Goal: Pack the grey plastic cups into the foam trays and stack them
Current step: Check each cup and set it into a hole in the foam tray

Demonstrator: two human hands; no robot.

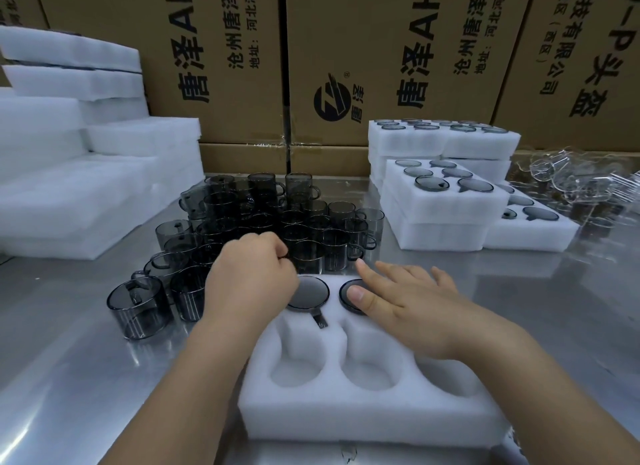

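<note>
The foam tray (363, 419) lies near on the steel table (69, 360); two grey cups sit upside down in its far pockets, the left cup (311, 291) with its handle pointing nearward, the right cup (347, 286) under the right hand (412, 302), which is spread flat, thumb (358, 296) on the cup's base; the left hand (249, 281) is curled at a loose cup's dark handle, though a true grip cannot be told; the loose cups (263, 215) crowd just behind the tray; filled trays (443, 201) are stacked to the right.
</note>
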